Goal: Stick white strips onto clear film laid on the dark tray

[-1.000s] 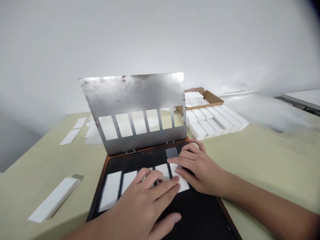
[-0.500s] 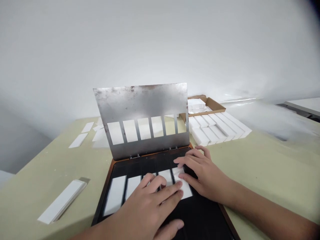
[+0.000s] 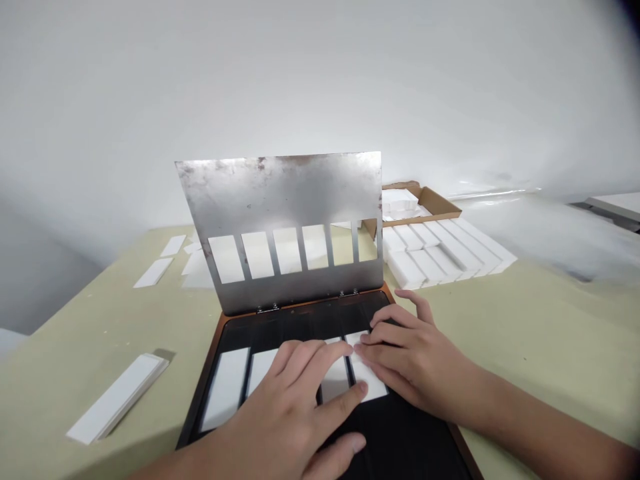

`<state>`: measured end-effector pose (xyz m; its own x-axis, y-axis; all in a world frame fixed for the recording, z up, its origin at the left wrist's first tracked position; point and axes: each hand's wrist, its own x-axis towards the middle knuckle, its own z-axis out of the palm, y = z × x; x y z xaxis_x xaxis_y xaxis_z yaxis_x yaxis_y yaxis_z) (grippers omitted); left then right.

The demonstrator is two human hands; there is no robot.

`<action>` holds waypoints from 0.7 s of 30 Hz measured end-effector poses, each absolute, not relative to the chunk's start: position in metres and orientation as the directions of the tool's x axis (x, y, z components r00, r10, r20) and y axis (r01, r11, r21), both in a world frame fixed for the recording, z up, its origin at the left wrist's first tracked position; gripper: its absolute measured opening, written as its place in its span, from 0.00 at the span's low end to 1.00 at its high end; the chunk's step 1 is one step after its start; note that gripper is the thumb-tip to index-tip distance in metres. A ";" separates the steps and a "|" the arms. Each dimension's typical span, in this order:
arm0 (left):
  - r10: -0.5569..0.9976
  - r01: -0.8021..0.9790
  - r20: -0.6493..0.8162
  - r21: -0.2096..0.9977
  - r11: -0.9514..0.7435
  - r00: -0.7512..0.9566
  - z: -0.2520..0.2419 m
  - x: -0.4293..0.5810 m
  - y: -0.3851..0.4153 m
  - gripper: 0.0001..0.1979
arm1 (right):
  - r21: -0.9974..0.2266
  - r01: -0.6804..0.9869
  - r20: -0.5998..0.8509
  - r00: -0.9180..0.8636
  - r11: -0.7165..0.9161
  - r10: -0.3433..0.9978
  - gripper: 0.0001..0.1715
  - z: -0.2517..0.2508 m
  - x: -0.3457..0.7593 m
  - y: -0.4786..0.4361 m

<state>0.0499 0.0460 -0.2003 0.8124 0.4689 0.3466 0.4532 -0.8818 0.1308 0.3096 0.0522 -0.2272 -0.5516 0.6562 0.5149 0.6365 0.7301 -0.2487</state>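
Note:
A row of white card strips [image 3: 227,389] lies flat in the black bed [image 3: 400,433] of a hinged frame. Its metal plate [image 3: 280,193], pierced by several rectangular openings, stands raised at the back. My left hand [image 3: 300,407] is spread over the middle strips and hides parts of them, its index and middle fingertips by the left edge of the rightmost card strip [image 3: 367,373]. From the other side, my right hand [image 3: 410,350] rests its fingertips on that strip's right edge, little finger raised. Neither hand lifts anything.
At left lies a small stack of white strips [image 3: 117,399], with loose white pieces [image 3: 154,272] farther back. Rows of white stacks [image 3: 450,252] stand at back right before a cardboard box [image 3: 440,203] holding white pieces. Clear plastic film [image 3: 555,230] lies on the right.
My right fingers have come down and drawn closer together at the rightmost strip's right edge. My left fingers have shifted slightly and straightened. The view has moved a little.

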 end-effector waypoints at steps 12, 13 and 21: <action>0.480 0.459 0.298 0.141 -0.877 0.825 -0.198 0.050 0.047 0.17 | -0.263 0.649 0.465 -0.564 0.714 0.683 0.09 -0.226 0.311 0.052; 0.478 0.456 0.293 0.146 -0.878 0.828 -0.198 0.050 0.047 0.17 | -0.261 0.648 0.465 -0.565 0.715 0.682 0.09 -0.226 0.311 0.051; 0.487 0.457 0.251 0.171 -0.873 0.836 -0.199 0.048 0.047 0.18 | -0.254 0.650 0.455 -0.573 0.716 0.682 0.08 -0.226 0.309 0.051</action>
